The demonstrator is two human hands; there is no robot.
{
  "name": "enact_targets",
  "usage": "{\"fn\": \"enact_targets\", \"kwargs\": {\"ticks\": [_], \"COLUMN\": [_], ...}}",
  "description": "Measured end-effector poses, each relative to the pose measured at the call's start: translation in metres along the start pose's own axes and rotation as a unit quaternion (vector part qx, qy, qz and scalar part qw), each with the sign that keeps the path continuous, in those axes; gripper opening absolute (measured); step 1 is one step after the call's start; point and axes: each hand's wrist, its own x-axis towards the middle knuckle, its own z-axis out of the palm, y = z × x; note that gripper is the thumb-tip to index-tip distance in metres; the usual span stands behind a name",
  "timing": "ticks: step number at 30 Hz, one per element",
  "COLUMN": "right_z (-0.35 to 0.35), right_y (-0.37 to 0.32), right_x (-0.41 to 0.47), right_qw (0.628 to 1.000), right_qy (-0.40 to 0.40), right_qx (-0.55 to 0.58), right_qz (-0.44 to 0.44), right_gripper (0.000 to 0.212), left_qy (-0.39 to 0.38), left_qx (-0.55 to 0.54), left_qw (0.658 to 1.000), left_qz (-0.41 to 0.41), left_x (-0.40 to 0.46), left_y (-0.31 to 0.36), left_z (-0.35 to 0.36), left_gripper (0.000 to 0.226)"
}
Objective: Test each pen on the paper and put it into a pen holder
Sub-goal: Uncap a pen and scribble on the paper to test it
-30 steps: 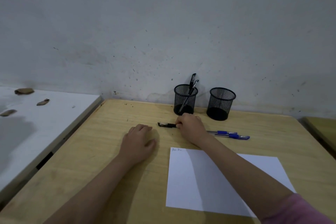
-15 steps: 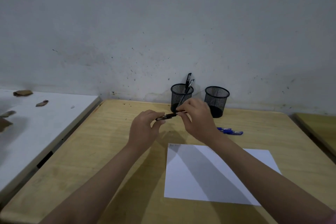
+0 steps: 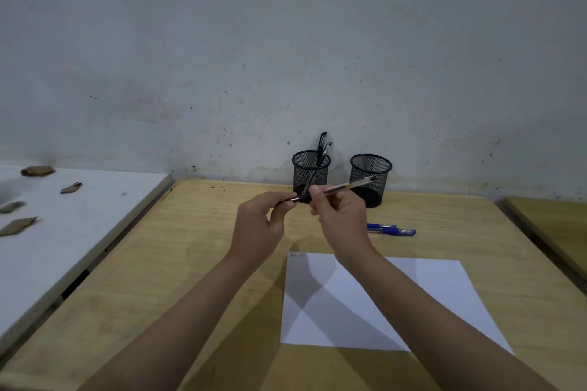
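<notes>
Above the wooden desk point(image 3: 197, 263) both hands hold a black pen point(image 3: 344, 186) in the air. My left hand point(image 3: 260, 225) pinches its black cap end, and my right hand point(image 3: 340, 216) grips the clear barrel, which points up to the right. A white paper point(image 3: 413, 301) with small scribbles at its top left corner lies below the hands. Two black mesh pen holders stand by the wall: the left holder point(image 3: 311, 173) has two black pens in it, the right holder point(image 3: 371, 178) looks empty. Two blue pens point(image 3: 392, 229) lie on the desk right of my right hand.
A white table point(image 3: 63, 232) with several brown scraps adjoins the desk on the left. Another wooden desk's edge point(image 3: 552, 232) shows at the right. A grey wall stands right behind the holders.
My right hand lifted the black pen from the desk, and my left hand rose from the desk to take its cap end. Both hands now hold it in the air.
</notes>
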Motion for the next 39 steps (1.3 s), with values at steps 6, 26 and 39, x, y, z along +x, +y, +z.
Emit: {"fn": "enact_targets", "kwargs": {"ticks": [6,26,39], "right_z": [-0.019,-0.040,-0.032], "right_y": [-0.021,-0.025,0.024], "right_x": [0.010,0.000,-0.013], "right_qw": [0.983,0.986,0.997], "right_qy": [0.133,0.132,0.043], "right_qx": [-0.003,0.085,-0.014], "right_qz": [-0.124,-0.063,0.063], "right_gripper": [0.016,0.014,0.021], "left_qy": [0.043,-0.160,-0.237], "left_qx": [-0.012,0.199,0.163], "left_qw": [0.985,0.946,0.952], "left_qz": [-0.165,-0.201,-0.101], "left_x": [0.015,-0.019,-0.048], "left_y": [-0.030,-0.074,-0.028], "left_z": [-0.032,-0.012,-0.024], "left_gripper": [0.024,0.029,0.048]}}
